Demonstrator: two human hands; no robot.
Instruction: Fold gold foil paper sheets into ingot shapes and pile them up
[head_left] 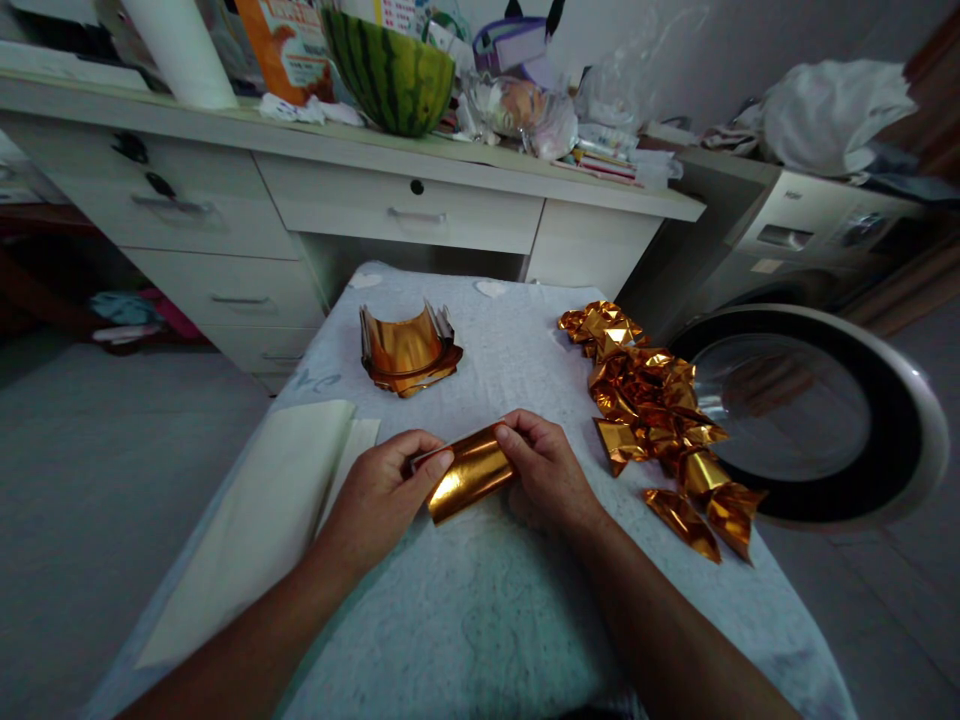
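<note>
Between my hands is a sheet of shiny gold foil paper, curved over along its length and held just above the cloth. My left hand pinches its left end between thumb and fingers. At the right end, my right hand grips it the same way, thumb on top. Beyond them lies a stack of curled gold foil sheets. Off to the right runs a pile of folded gold foil pieces. The undersides of my fingers are hidden.
A pale cloth-covered table carries everything, with large cream paper sheets at left. Behind stands a white drawer desk bearing a cut watermelon. An open washing machine door sits close to the table's right edge.
</note>
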